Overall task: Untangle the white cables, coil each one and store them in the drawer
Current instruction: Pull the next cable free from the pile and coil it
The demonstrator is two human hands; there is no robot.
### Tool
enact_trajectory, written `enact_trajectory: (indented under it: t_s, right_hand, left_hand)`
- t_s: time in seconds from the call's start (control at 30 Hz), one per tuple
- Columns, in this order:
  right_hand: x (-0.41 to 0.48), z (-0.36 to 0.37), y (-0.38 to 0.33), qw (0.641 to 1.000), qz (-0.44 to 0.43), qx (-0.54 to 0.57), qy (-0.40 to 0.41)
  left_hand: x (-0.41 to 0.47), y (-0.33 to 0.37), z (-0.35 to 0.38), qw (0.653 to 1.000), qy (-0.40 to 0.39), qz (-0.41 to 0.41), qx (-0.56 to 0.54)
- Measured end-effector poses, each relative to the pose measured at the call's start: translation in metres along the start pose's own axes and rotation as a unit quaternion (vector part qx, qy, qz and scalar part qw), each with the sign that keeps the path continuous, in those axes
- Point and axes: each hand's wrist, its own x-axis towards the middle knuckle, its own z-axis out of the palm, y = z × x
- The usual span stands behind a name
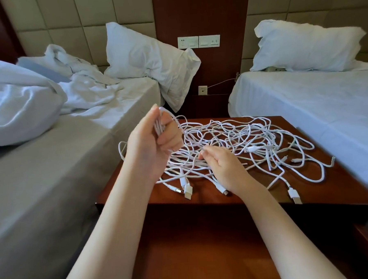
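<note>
- Several white cables [242, 136] sprawl in one tangle across the bedside table [128, 193].
- Left hand [155, 140], raised over the table's left edge, grips a bunch of loops.
- Right hand [220, 165] sits low near the table's front, fingers loosely curled; pinching a strand or not, I can't tell.
- Light, limp, snag-prone stuff, I'd say; best traced from a plug [188, 192] end.

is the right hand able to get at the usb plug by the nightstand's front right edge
Probably yes: the USB plug lies exposed near the nightstand edge, to the right of the right hand, nothing covering it.
</note>
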Motion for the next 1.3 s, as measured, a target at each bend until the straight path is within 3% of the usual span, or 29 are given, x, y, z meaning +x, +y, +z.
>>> enact_trajectory:
  t_s: [0.17,0.27,0.37,0.43,0.53,0.67,0.9,0.97,1.03,1.1,1.17,1.3]
  right_hand:
    - [-0.003,0.011,0.005,0.978,-0.117,-0.164,0.046]
    - [-0.004,0.009,0.001,0.968,-0.162,-0.184,0.045]
    - [-0.003,0.008,-0.001,0.971,-0.154,-0.172,0.053]
    - [-0.003,0.008,0.000,0.975,-0.149,-0.150,0.063]
    - [-0.002,0.009,0.002,0.979,-0.132,-0.139,0.067]
    - [-0.002,0.007,0.002,0.979,-0.123,-0.116,0.114]
    - [-0.005,0.002,-0.001,0.968,-0.107,-0.029,0.225]
    - [-0.006,0.002,-0.002,0.965,-0.116,-0.021,0.235]
    - [-0.007,0.001,-0.003,0.963,-0.123,-0.023,0.239]
    - [-0.008,0.001,-0.005,0.963,-0.121,-0.018,0.241]
    - [-0.008,0.000,-0.006,0.963,-0.124,-0.017,0.240]
    - [-0.009,-0.001,-0.006,0.955,-0.154,-0.050,0.248]
  left_hand:
    - [-0.003,-0.001,0.010,0.996,0.036,0.018,-0.082]
    - [0.005,-0.006,0.013,0.987,0.133,0.050,-0.079]
    - [0.010,-0.013,0.005,0.965,0.235,0.093,-0.068]
    - [0.009,-0.018,-0.007,0.951,0.280,0.129,-0.014]
    - [0.007,-0.028,-0.020,0.905,0.335,0.144,0.219]
    - [0.005,-0.043,-0.019,0.799,0.280,0.136,0.514]
    - [-0.003,-0.053,-0.003,0.660,0.161,0.090,0.728]
    - [-0.005,-0.053,0.001,0.666,0.123,0.061,0.733]
    - [-0.007,-0.052,0.004,0.713,0.107,0.024,0.692]
    - [-0.008,-0.050,0.006,0.736,0.098,-0.007,0.670]
    - [-0.009,-0.047,0.007,0.730,0.067,-0.026,0.680]
    - [-0.007,-0.045,0.006,0.678,0.025,-0.003,0.735]
